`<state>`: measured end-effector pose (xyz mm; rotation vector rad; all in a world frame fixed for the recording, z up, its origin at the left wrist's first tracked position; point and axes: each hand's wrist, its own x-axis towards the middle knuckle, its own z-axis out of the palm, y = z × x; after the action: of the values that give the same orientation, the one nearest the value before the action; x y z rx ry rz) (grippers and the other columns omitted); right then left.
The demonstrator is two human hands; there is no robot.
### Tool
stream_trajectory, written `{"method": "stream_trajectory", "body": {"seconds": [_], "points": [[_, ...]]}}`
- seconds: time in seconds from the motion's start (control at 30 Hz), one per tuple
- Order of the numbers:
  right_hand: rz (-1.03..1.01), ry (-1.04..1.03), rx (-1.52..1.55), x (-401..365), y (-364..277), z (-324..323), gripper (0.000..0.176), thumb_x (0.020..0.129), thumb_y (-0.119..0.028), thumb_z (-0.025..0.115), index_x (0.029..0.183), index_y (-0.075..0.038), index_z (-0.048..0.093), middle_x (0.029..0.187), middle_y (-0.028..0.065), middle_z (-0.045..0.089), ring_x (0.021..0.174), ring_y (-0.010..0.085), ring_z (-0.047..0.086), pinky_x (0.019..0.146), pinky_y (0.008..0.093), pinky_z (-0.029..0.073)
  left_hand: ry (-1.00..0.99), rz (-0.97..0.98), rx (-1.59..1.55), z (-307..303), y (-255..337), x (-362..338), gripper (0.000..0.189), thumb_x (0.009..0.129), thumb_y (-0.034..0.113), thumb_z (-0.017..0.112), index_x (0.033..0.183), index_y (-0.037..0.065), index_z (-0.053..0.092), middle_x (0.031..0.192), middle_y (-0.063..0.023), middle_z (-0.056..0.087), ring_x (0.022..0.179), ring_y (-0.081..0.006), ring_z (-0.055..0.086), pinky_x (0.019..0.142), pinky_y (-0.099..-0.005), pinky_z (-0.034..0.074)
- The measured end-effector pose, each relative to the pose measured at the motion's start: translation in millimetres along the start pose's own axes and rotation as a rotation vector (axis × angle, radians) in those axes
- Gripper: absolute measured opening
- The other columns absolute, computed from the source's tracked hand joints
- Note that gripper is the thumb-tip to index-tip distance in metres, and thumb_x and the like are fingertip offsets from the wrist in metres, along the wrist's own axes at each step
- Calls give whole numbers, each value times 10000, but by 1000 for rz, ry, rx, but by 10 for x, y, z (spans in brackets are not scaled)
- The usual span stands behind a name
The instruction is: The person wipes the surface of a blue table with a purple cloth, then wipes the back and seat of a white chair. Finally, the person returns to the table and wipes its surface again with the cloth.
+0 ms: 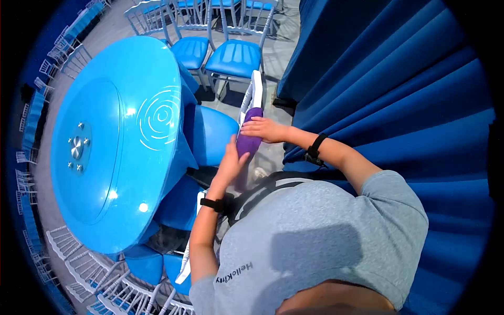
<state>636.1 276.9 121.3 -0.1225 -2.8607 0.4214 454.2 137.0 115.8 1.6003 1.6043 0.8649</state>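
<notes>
A purple cloth [248, 143] is draped over the top of a white chair back [255, 90], between the round table and the blue curtain. My right hand [266, 129] lies across the cloth, its fingers closed over it against the chair back. Lower down, my left hand [229, 164] grips the cloth's near end, thumb on one side and fingers on the other. Part of its grip is hidden. The chair's blue seat [214, 134] shows left of my hands, tucked partly against the table.
A round, glossy blue table [144, 68] with a raised round centre stands at left. Blue curtain folds [399, 105] hang close on the right. More white chairs with blue seats [234, 58] stand ahead, and others [144, 265] stand near the table's lower edge.
</notes>
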Motion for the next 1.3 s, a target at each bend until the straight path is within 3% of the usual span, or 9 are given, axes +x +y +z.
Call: {"method": "stream_trajectory", "body": {"seconds": [0.1,0.27,0.43,0.53,0.73,0.83,0.97,1.13,1.3], "points": [[164,-84,71,102,-108,-109,518,689,-71,548,1204,-49,499,1252,134,487,1204,280,418,1035,446,255,-193,-234,21,-238,18,70,380,801,196,653,1061,-39,509,1029,-235,551,941,-347,552,789,-359,443],[90,-179,284,378,-565,153,599,646,-183,548,1218,-17,485,1203,166,514,1152,306,447,1012,433,272,13,119,42,-306,-189,-340,234,736,93,655,850,-17,483,784,-137,529,682,-199,494,647,-290,420],[-112,-455,950,862,-596,-84,964,671,-316,726,1412,-56,167,1410,203,245,1284,319,291,1046,388,238,-15,-100,-508,-617,-12,-717,185,769,-5,530,930,23,444,864,-12,459,812,-96,439,746,-230,384],[-46,-691,1083,1175,-600,-310,707,806,-340,655,1345,-21,329,1305,153,429,1219,233,393,1013,327,297,32,-90,-480,-791,364,-757,171,792,-9,495,946,28,432,899,-7,430,845,-82,423,768,-207,357],[-377,254,896,1345,-318,-1797,290,837,-207,613,1071,-37,598,981,86,615,852,170,587,774,302,464,104,-203,-389,-738,742,-657,194,798,13,506,988,13,468,863,-23,483,795,-80,449,700,-207,373],[-996,569,621,1201,36,-2812,707,844,-580,438,1300,-44,376,1239,185,462,1122,305,474,935,430,389,89,-275,-237,-644,1019,-459,197,790,23,519,984,2,499,781,-50,512,718,-89,467,640,-227,385],[-1192,638,528,930,397,-3711,777,832,-648,365,1343,-64,323,1310,182,411,1209,310,402,1021,467,284,293,-99,13,-234,989,-79,243,744,53,542,985,18,544,953,-187,544,905,-342,521,813,-390,409],[-1171,774,555,747,1013,-4022,773,836,-647,356,1346,-68,322,1318,180,403,1218,306,393,1030,466,268,377,-402,-167,-120,1462,555,220,765,53,523,982,37,555,833,-167,563,814,-319,541,711,-370,428],[-1436,770,669,827,1363,-4202,769,839,-646,347,1349,-71,321,1326,178,396,1227,301,384,1040,465,253,415,-184,-62,-75,1625,946,224,789,55,513,1011,26,517,829,-145,580,764,-259,577,672,-338,440]]}}
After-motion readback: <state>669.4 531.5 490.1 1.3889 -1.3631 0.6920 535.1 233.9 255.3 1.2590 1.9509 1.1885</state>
